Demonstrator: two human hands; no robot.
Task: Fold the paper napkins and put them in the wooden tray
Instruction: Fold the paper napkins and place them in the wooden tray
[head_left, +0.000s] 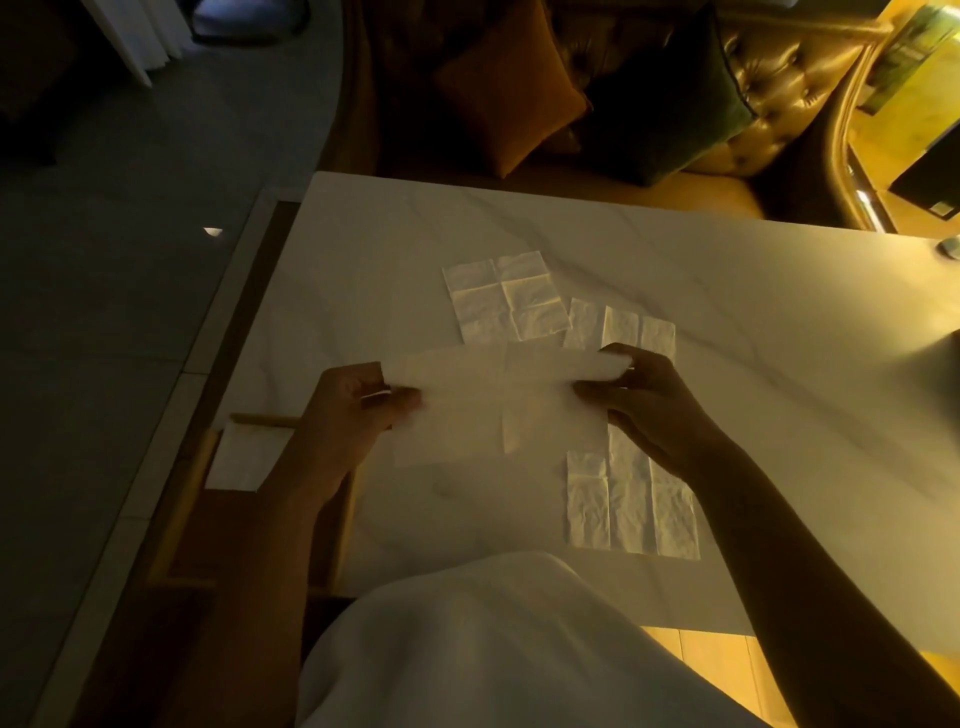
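Observation:
I hold a white paper napkin (498, 405) over the marble table (727, 322); its far half is curling over toward me. My left hand (345, 415) pinches its left edge and my right hand (644, 400) pinches its right edge. Three unfolded, creased napkins lie flat on the table: one farther away (504, 296), one behind my right hand (623, 325), one near my right forearm (631, 501). The wooden tray (179, 504) sits at the table's left edge under my left forearm, with a folded white napkin (247, 457) in its far end.
A tufted leather sofa (779, 78) with an orange cushion (511, 88) and a dark green cushion (670, 104) stands beyond the table. Dark floor (104, 260) lies to the left. My white garment (493, 649) fills the bottom of the view.

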